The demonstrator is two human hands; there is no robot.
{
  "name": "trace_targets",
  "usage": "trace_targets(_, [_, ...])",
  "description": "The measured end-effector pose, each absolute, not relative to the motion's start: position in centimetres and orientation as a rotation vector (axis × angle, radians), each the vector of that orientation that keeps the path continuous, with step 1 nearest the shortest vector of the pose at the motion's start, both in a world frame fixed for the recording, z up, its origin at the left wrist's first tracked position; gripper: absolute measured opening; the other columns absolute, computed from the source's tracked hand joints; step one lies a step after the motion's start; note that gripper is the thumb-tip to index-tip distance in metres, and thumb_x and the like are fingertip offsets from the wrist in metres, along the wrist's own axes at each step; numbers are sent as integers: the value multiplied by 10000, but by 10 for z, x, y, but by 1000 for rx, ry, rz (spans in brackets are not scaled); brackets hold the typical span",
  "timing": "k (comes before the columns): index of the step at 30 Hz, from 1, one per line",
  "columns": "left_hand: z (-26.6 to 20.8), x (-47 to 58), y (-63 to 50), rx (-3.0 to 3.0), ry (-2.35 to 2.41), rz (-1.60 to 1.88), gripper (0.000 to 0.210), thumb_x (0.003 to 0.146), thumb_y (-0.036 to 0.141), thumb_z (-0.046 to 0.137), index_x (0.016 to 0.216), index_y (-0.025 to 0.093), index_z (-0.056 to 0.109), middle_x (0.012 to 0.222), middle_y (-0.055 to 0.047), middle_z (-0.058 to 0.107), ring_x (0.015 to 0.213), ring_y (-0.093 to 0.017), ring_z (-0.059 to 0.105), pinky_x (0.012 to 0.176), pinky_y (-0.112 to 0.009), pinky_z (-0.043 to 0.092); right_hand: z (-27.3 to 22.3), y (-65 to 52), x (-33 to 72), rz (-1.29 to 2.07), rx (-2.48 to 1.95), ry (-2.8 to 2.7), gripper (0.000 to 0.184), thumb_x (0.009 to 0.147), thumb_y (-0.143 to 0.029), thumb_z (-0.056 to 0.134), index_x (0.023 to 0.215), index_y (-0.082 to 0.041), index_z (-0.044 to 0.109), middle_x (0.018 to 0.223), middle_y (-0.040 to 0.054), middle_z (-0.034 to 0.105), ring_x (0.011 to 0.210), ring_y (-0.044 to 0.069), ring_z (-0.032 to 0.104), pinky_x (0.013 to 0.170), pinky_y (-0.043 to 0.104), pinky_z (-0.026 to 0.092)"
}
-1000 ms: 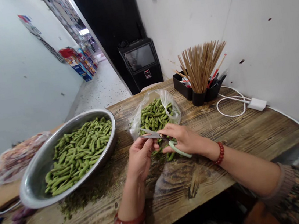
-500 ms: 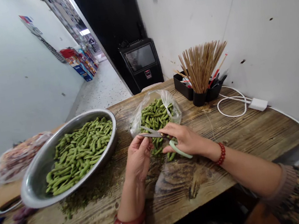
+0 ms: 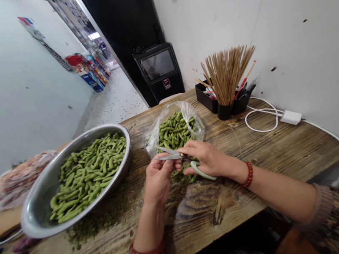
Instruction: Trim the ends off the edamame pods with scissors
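Note:
My right hand (image 3: 207,157) is wrapped around the pale green handles of a pair of scissors (image 3: 171,157), whose blades are spread and point left. Just under the blades, my left hand (image 3: 159,176) is closed in a pinch; whatever is between its fingertips is hidden. Behind both hands, a clear plastic bag (image 3: 193,113) lies with its mouth spread, full of green bean pods (image 3: 173,130). Some pods spill out under my right hand. To the left, a large metal basin (image 3: 32,217) holds many more green pods (image 3: 92,171).
Green trimmings (image 3: 87,229) litter the wooden table (image 3: 203,235) beside the basin. At the back right stand a black organizer (image 3: 206,100) and brown skewers (image 3: 228,76). A white cable with an adapter (image 3: 291,117) runs along the right wall. A plastic-wrapped bundle (image 3: 22,177) lies far left.
My left hand has shifted slightly, its fingertips now nearer the scissors' pivot. The blades have turned a little. The whole view has drifted slightly.

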State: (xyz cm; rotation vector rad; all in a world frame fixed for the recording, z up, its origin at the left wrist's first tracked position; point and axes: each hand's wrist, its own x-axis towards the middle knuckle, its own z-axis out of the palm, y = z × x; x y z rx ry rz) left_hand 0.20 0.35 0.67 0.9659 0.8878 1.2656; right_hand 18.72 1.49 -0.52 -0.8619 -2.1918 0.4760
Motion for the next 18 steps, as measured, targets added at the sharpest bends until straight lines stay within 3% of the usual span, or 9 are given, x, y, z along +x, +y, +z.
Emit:
trace_targets(7, [3,-2,5,1086,878,1214,157,753,252,715,841,145,641,720,-26,686,597,-106,608,607,-222,488,-5,16,187,459,-848,-2202,568,756,-356,734,1255,-193,516,1010,81,563,901,208,564,809,345,487])
trace_targets(18, [7,-1,4,1152,967,1151,156,760,245,692,849,125,649,728,-52,676,598,-132,602,603,-256,483,-7,16,190,510,-866,-2202,406,824,-318,667,1198,-196,565,964,64,591,841,179,593,739,280,485])
